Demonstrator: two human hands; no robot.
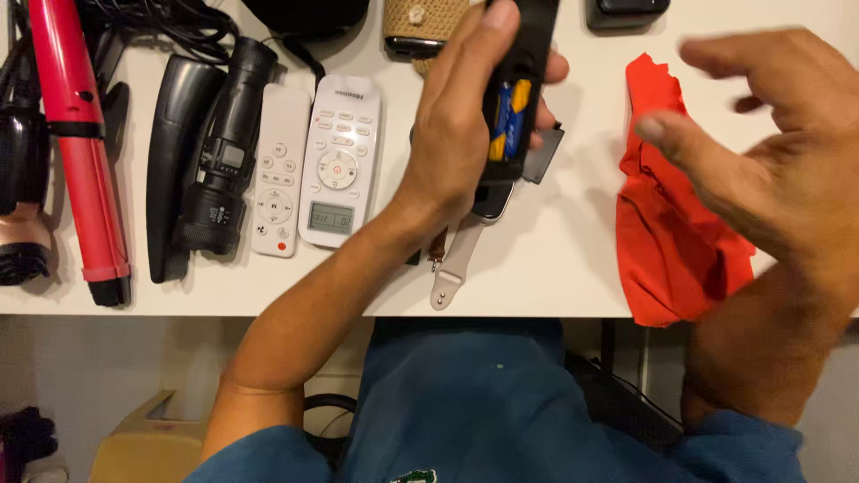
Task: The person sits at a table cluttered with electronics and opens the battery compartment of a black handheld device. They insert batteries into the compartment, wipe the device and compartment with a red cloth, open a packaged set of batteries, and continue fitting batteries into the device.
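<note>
My left hand [461, 125] is shut on a black remote control [517, 89] held face down above the white table [555, 259]. Its battery bay is open and shows blue and yellow batteries [506, 121]. A small grey battery cover [543, 154] lies on the table just right of it. My right hand [769, 152] hovers open and blurred above a crumpled red cloth [667, 241], holding nothing. Under my left wrist lies a smartwatch with a pale strap [461, 259].
Left of my hand lie two white remotes [338, 161] [277, 170], a black flashlight [225, 143], a black oblong device [174, 152] and a red hair straightener [80, 152]. A woven pouch [419, 27] and dark objects sit at the far edge. The table's near edge runs across below.
</note>
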